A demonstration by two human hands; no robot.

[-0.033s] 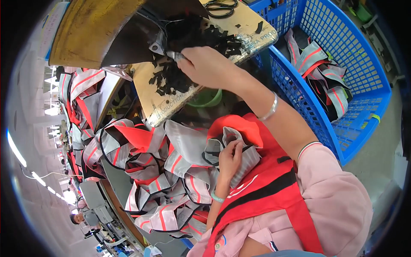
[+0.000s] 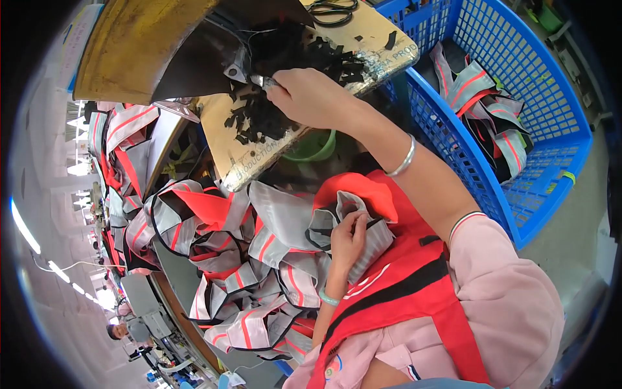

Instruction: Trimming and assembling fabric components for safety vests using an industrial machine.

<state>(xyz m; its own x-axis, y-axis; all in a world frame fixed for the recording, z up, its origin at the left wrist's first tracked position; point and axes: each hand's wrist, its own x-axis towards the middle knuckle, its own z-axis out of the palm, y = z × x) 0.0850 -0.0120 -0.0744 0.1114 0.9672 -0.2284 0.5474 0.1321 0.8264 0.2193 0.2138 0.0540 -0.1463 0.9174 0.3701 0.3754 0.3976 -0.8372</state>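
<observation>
Down at lap height, just below the edge of a tan, board-topped worktable (image 2: 214, 123), the left hand (image 2: 350, 240) has its thumb and fingers curled nearly closed, pinching a grey fabric piece with a bright red fold (image 2: 372, 249) that sits right up against a red cloth apron with a black band (image 2: 405, 279). Meanwhile the right hand (image 2: 308, 94) reaches over the tabletop, fingers wrapped in a fist around a small silvery object (image 2: 258, 80) poking out on its left; most of it is covered, so I can't tell what it is. That tip is just beside a grey metal bracket with a round hole (image 2: 235, 72). All around is a mess of small black fabric scraps (image 2: 249, 123), plus a pair of black-handled scissors (image 2: 334, 11) near the table's far edge. Under the near edge you can spot part of a green plastic tub (image 2: 314, 149). Left of the piece there's a big tangled heap of grey fabric parts with red stripes (image 2: 259, 288), and off to the right stands a blue plastic lattice basket (image 2: 551, 110) with more striped grey pieces (image 2: 476, 97) lying in it.
</observation>
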